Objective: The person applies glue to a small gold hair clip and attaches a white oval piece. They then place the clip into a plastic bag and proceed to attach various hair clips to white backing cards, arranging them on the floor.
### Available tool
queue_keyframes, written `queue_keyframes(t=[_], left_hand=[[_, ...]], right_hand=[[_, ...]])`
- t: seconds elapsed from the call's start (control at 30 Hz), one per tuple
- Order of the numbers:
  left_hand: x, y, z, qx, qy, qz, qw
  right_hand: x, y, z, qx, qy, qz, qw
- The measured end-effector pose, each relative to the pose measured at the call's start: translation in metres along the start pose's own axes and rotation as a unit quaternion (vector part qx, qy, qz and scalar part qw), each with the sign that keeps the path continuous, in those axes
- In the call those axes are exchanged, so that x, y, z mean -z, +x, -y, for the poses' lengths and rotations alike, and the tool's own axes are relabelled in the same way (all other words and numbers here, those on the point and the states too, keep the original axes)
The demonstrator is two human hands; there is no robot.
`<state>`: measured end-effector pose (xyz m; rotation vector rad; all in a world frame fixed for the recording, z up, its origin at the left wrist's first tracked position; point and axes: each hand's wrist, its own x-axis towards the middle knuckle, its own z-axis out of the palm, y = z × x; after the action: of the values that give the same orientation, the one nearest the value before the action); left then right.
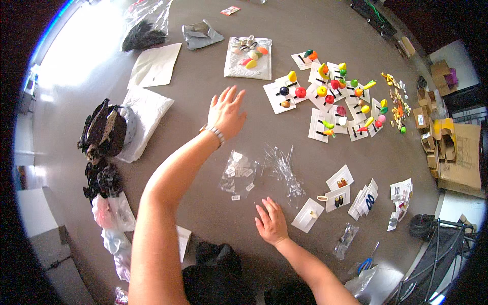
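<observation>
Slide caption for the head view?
A clear bag of white tags lies between left hand and right hand, toy fruit beyond.

A smooth grey-brown floor spreads across the view. Strong white glare washes its upper left, while the upper right falls into shadow. Cardboard boxes line the right edge; below them stands a black-framed piece of furniture.
</observation>
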<state>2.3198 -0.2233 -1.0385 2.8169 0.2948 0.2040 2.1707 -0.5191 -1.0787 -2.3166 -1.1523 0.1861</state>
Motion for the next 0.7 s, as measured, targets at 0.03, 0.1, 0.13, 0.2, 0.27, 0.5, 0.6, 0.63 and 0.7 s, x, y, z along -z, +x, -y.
queue_keyframes(t=[0.03, 0.1, 0.13, 0.2, 0.27, 0.5, 0.6, 0.63, 0.7], left_hand=[[-0.006, 0.018, 0.000, 0.014, 0.011, -0.003, 1.000], [-0.021, 0.050, -0.002, 0.040, 0.038, -0.003, 0.998], [-0.026, 0.063, -0.001, 0.061, 0.048, 0.011, 0.997], [-0.035, 0.081, 0.003, 0.094, 0.062, 0.040, 0.993], [-0.041, 0.088, 0.009, 0.123, 0.073, 0.076, 0.987], [-0.038, 0.044, 0.035, 0.115, 0.113, 0.047, 0.986], [-0.024, 0.002, 0.048, 0.099, 0.117, 0.051, 0.987], [-0.019, -0.013, 0.051, 0.110, 0.114, 0.062, 0.985], [-0.009, -0.042, 0.056, 0.121, 0.111, 0.071, 0.984]], right_hand=[[-0.001, 0.001, 0.000, -0.003, -0.003, 0.005, 1.000], [-0.001, 0.003, 0.000, -0.017, -0.010, 0.024, 1.000], [-0.002, 0.003, 0.000, -0.015, -0.012, 0.021, 1.000], [-0.003, 0.004, -0.001, -0.021, -0.015, 0.025, 0.999], [-0.004, 0.005, -0.002, -0.019, -0.009, 0.020, 1.000], [-0.006, 0.004, -0.005, -0.018, -0.002, 0.041, 0.999], [-0.006, 0.004, -0.004, -0.016, -0.013, 0.045, 0.999], [-0.005, 0.005, -0.004, -0.014, -0.010, 0.041, 0.999], [-0.005, 0.004, -0.003, -0.015, -0.006, 0.032, 0.999]])
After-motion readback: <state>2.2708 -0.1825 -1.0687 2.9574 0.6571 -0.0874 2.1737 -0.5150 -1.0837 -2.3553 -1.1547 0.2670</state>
